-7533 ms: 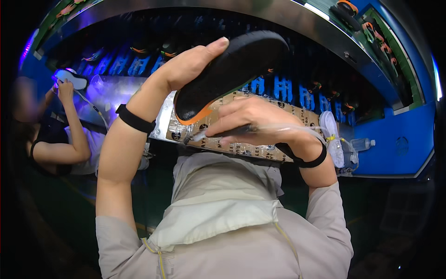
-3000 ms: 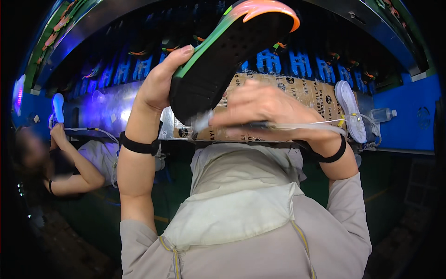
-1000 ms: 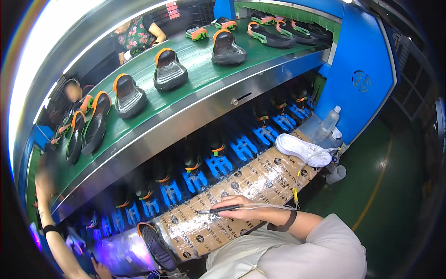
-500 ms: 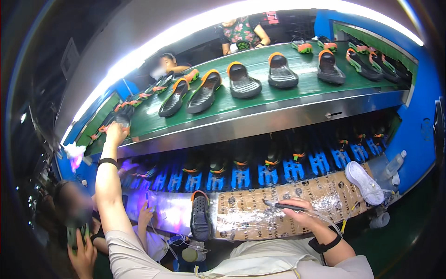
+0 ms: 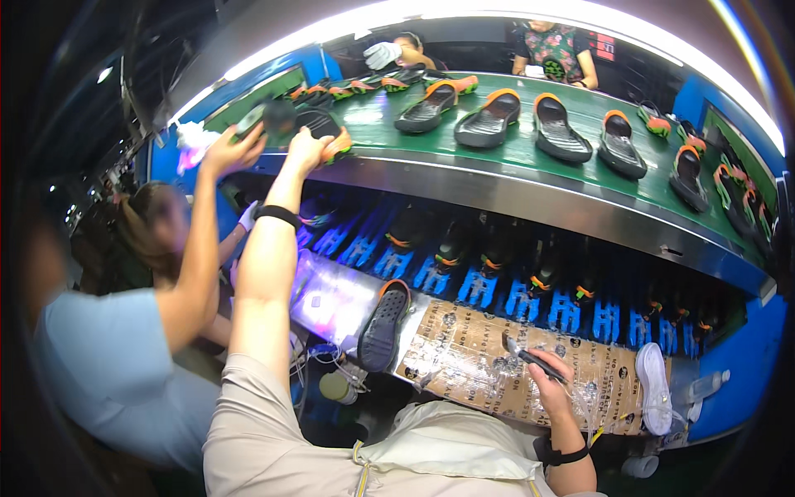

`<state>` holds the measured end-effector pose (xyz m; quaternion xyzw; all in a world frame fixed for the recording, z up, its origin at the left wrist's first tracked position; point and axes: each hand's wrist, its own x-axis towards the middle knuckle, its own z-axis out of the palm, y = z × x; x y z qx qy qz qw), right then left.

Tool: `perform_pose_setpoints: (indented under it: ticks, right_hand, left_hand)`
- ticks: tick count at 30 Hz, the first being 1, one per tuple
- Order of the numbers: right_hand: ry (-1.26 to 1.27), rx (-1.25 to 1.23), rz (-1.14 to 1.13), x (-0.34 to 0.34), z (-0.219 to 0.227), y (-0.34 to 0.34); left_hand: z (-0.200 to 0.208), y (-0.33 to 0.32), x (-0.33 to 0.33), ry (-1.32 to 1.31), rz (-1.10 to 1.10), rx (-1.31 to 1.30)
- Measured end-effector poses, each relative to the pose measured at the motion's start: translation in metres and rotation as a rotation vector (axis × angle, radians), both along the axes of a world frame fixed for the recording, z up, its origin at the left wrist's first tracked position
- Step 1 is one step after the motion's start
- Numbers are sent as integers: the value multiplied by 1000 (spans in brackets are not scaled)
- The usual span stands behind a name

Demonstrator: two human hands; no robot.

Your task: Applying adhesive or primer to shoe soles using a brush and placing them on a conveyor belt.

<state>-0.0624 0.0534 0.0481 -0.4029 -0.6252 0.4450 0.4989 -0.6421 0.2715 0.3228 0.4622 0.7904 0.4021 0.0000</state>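
My left arm stretches to the left end of the green conveyor belt (image 5: 464,170). There my left hand (image 5: 307,152) is closed on a black shoe sole with an orange and green rim (image 5: 320,123). My right hand (image 5: 553,383), low over the bench, grips a black-handled tool with a flat grey tip (image 5: 542,365); the tip points up and left. Beneath it lies a film-wrapped cardboard sheet (image 5: 464,358). Left of the sheet, another black sole with an orange rim (image 5: 383,331) rests on the metal bench.
Several black soles (image 5: 489,121) lie along the belt. Blue racks (image 5: 478,284) holding shoe parts line the lower shelf. A white shoe sole (image 5: 655,388) and a clear bottle (image 5: 708,385) sit at right. Close by on the left, a co-worker's hand (image 5: 234,151) holds something dark.
My view has swung left, so the belt appears farther right. The co-worker's hand has risen from the lower left to beside the belt. My left hand remains at the sole.
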Motion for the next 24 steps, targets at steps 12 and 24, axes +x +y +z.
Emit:
perform_pose_setpoints:
  ticks: [12, 24]
  right_hand:
    - [185, -147, -215, 27, -58, 3]
    - [322, -165, -75, -13, -9, 14]
  left_hand:
    - [-125, -119, 168, -630, -409, 606]
    - [-277, -222, 296, -1804, -717, 389]
